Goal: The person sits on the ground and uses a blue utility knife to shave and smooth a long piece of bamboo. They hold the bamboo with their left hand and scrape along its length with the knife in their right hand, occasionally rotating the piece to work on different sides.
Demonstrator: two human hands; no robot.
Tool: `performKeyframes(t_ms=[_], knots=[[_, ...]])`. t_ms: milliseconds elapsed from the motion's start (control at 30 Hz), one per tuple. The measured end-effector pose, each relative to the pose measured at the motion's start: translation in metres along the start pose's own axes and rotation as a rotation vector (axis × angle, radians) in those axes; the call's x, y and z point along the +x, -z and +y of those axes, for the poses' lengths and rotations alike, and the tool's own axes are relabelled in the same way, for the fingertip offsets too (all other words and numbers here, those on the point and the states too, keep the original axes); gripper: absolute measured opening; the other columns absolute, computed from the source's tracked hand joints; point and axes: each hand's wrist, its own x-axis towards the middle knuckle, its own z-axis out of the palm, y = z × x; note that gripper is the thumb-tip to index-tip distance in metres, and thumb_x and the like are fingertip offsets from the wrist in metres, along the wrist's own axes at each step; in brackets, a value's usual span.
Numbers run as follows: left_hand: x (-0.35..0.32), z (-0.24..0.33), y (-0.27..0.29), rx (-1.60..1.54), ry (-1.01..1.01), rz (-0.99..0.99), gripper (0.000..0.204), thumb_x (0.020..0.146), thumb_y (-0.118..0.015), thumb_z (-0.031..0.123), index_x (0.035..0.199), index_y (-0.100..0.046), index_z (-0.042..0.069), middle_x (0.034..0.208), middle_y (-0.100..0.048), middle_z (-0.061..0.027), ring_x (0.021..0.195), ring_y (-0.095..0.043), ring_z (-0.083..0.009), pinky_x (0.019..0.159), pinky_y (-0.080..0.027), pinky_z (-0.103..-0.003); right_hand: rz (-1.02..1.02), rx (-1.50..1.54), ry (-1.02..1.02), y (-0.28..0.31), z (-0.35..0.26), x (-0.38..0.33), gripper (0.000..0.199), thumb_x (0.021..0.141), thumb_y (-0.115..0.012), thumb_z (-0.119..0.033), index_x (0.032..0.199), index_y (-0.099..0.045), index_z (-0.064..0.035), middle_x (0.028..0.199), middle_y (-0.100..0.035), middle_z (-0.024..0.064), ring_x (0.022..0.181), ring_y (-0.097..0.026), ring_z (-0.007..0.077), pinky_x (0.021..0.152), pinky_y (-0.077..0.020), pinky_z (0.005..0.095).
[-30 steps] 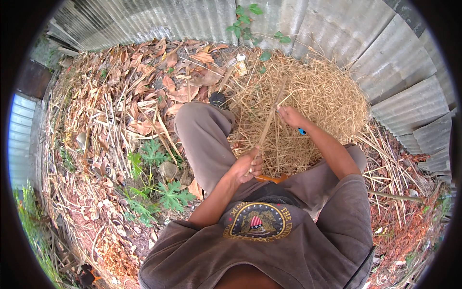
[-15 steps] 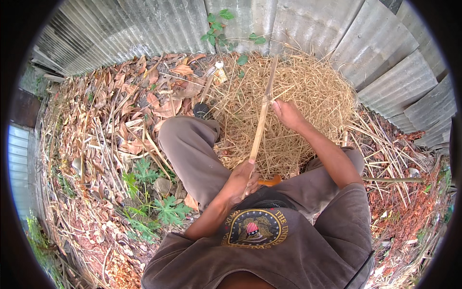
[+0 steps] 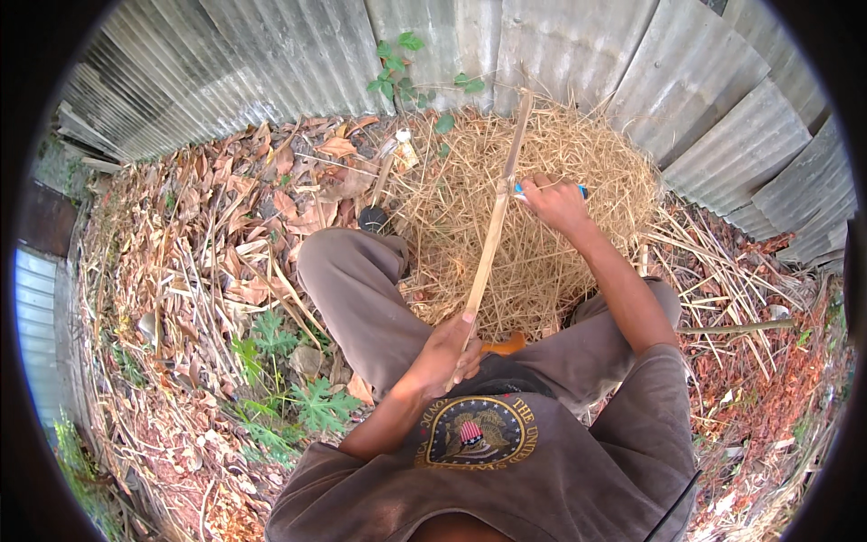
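A long, pale bamboo strip [image 3: 489,242] slants up and away from my lap, with a node about two thirds of the way along. My left hand [image 3: 442,354] is closed round its lower end, close to my waist. In my right hand [image 3: 557,204] is a small blue tool [image 3: 582,191], its ends peeking out on both sides of the fist; the blade or tip cannot be made out. That hand is just right of the node, with the tool's left end close to the strip. Beneath both lies a heap of straw-like shavings [image 3: 596,244].
An orange handle-like thing [image 3: 504,344] lies at my lap. Corrugated metal sheets [image 3: 578,54] wall off the far side. Dry leaves [image 3: 244,185] cover the ground at left, beside a green plant [image 3: 321,405]. A thin stick [image 3: 736,326] lies at right.
My right hand has shifted slightly right and turned, so that the blue tool now shows. The bamboo strip stays in my left hand, nearly where it was.
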Motion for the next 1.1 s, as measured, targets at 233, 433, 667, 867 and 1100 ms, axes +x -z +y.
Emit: performKeyframes(t_ms=[233, 433, 667, 867, 1100], knots=[[-0.008, -0.006, 0.016, -0.096, 0.026, 0.054, 0.029, 0.103, -0.034, 0.036, 0.089, -0.042, 0.012, 0.049, -0.033, 0.0034, 0.034, -0.029, -0.0083, 0.041, -0.029, -0.023, -0.130, 0.402, -0.284, 0.019, -0.036, -0.009, 0.036, 0.090, -0.057, -0.044, 0.099, -0.058, -0.0088, 0.081, -0.063, 0.0115, 0.066, -0.064, 0.0308, 0.060, -0.0510, 0.0406], [-0.007, -0.012, 0.021, -0.121, 0.029, 0.071, 0.032, 0.103, -0.035, 0.036, 0.086, -0.043, 0.010, 0.048, -0.032, 0.0039, 0.033, -0.028, -0.0081, 0.042, -0.027, -0.023, -0.424, 0.602, -0.481, 0.030, -0.032, -0.014, 0.047, 0.090, -0.054, -0.052, 0.087, -0.064, -0.0057, 0.072, -0.063, 0.0115, 0.065, -0.064, 0.0317, 0.061, -0.0517, 0.0418], [-0.007, -0.009, 0.014, -0.126, 0.018, 0.100, 0.030, 0.103, -0.037, 0.035, 0.087, -0.044, 0.010, 0.047, -0.032, 0.0039, 0.032, -0.029, -0.0081, 0.040, -0.027, -0.023, 0.008, 0.106, -0.192, 0.021, -0.028, -0.018, 0.048, 0.089, -0.054, -0.052, 0.084, -0.061, -0.0043, 0.070, -0.063, 0.0116, 0.065, -0.065, 0.0293, 0.059, -0.0515, 0.0402], [-0.001, -0.019, 0.016, 0.027, -0.063, 0.040, 0.033, 0.102, -0.038, 0.039, 0.086, -0.043, 0.011, 0.048, -0.032, 0.0031, 0.034, -0.030, -0.0081, 0.041, -0.029, -0.024, -0.230, 0.507, -0.496, 0.020, -0.031, -0.016, 0.047, 0.094, -0.049, -0.048, 0.080, -0.059, -0.0042, 0.060, -0.058, 0.0105, 0.059, -0.063, 0.0287, 0.054, -0.0478, 0.0365], [-0.002, -0.006, 0.011, -0.195, 0.040, -0.037, 0.031, 0.102, -0.037, 0.039, 0.090, -0.042, 0.010, 0.049, -0.032, 0.0034, 0.034, -0.028, -0.0088, 0.043, -0.028, -0.024, -0.192, 0.931, -0.650, 0.020, -0.036, -0.018, 0.045, 0.098, -0.044, -0.043, 0.076, -0.057, -0.0057, 0.057, -0.056, 0.0117, 0.052, -0.058, 0.0288, 0.052, -0.0445, 0.0393]])
